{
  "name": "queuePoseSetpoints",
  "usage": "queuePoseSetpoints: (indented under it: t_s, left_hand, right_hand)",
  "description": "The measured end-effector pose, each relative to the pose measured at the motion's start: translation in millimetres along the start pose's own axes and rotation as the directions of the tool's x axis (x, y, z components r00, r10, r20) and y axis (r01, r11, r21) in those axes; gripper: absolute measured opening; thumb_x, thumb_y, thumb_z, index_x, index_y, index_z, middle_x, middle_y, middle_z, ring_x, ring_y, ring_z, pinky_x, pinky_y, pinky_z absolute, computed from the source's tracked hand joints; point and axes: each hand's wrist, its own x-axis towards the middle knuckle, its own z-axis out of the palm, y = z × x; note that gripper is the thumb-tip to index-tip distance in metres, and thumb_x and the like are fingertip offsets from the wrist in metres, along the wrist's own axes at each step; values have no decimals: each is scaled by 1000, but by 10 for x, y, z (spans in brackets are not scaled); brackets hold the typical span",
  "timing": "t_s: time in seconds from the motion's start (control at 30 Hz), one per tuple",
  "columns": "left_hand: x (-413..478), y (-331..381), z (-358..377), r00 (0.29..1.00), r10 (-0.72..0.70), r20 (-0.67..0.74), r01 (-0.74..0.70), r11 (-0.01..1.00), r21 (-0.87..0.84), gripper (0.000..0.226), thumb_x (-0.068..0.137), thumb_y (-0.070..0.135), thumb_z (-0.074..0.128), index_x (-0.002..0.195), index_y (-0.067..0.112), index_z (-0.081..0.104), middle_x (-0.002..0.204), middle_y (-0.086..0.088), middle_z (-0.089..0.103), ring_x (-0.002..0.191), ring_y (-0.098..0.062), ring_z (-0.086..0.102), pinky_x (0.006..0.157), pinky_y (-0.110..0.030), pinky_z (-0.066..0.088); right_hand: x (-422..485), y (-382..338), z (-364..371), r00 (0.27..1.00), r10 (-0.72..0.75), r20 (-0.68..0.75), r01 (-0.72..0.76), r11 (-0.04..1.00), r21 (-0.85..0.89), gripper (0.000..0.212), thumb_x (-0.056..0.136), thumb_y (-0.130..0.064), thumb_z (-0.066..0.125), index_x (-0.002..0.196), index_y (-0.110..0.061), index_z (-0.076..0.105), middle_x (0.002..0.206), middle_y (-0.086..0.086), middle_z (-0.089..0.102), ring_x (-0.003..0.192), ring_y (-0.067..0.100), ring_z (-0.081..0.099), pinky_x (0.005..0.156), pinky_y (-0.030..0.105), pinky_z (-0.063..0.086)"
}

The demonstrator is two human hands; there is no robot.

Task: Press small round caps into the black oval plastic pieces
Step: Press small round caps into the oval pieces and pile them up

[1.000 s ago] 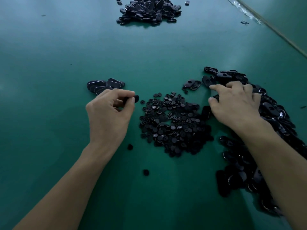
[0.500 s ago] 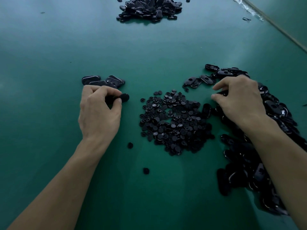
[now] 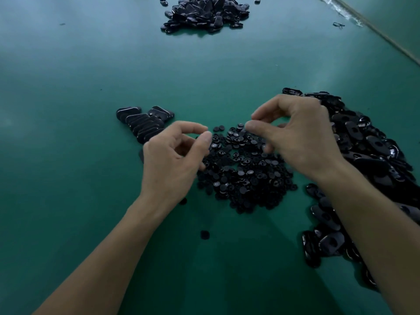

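A heap of small round black caps (image 3: pixel 245 176) lies at the centre of the green table (image 3: pixel 91 201). Loose black oval pieces (image 3: pixel 372 142) are piled at the right. A neat overlapping row of oval pieces (image 3: pixel 145 123) lies at the left. My left hand (image 3: pixel 172 162) hovers over the heap's left edge, its thumb and forefinger tips almost meeting; motion blur hides whether a cap sits between them. My right hand (image 3: pixel 297 137) is above the heap's right side with curled fingers. Anything it holds is hidden by the fingers and blur.
A second large pile of oval pieces (image 3: pixel 204 12) sits at the far end of the table. Two stray caps (image 3: pixel 205 234) lie near me, one beside my left wrist. The table's right edge (image 3: pixel 386 39) runs diagonally at the upper right.
My left hand left the row of oval pieces and moved right to the cap heap. My right hand moved left from the oval pile to above the caps.
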Motion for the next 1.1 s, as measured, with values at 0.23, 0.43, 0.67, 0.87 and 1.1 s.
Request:
queuePoseSetpoints:
  t_s: [0.23, 0.43, 0.67, 0.87, 1.1]
  left_hand:
    - [5, 63, 30, 963, -209, 168, 263, 859, -439, 17, 96, 26, 59, 98, 12, 69, 71, -7, 72, 56, -18, 69, 49, -24, 53]
    - [22, 16, 18, 978, -164, 130, 207, 848, -488, 12, 81, 20, 72, 91, 13, 73, 77, -4, 75, 64, -14, 71, 59, -22, 56]
    - [16, -39, 24, 985, -119, 125, 166, 848, -503, 12, 80, 13, 77, 90, 19, 76, 77, -4, 76, 66, -14, 71, 66, -21, 56]
    - [14, -33, 18, 989, -90, 116, 134, 871, -472, 20, 87, 2, 71, 101, 16, 69, 80, 1, 75, 71, -8, 69, 68, -18, 55]
    - [8, -40, 27, 986, -126, 106, 162, 852, -498, 17, 85, 14, 74, 101, 16, 69, 77, -2, 74, 73, -15, 72, 69, -24, 57]
  right_hand:
    - [-23, -158, 261, 984, -101, 148, 70, 977, 201, 17, 77, -12, 83, 82, -26, 75, 75, -8, 75, 69, 10, 71, 69, 28, 58]
    - [-62, -167, 302, 973, -83, 217, 21, 961, 275, 15, 78, -16, 82, 91, -21, 77, 87, -2, 77, 80, 10, 74, 80, 36, 61]
    - [-41, -108, 281, 966, 26, 258, -85, 972, 219, 6, 85, -20, 79, 88, -20, 74, 75, -2, 75, 66, 12, 72, 65, 25, 55]
    - [-49, -111, 289, 965, 29, 260, -108, 949, 296, 7, 87, -13, 77, 85, -19, 74, 70, -2, 74, 64, 11, 72, 59, 19, 51]
    - [-61, -121, 317, 966, 46, 256, -147, 910, 389, 11, 91, -7, 71, 91, -17, 74, 73, 1, 76, 66, 15, 73, 60, 23, 54]
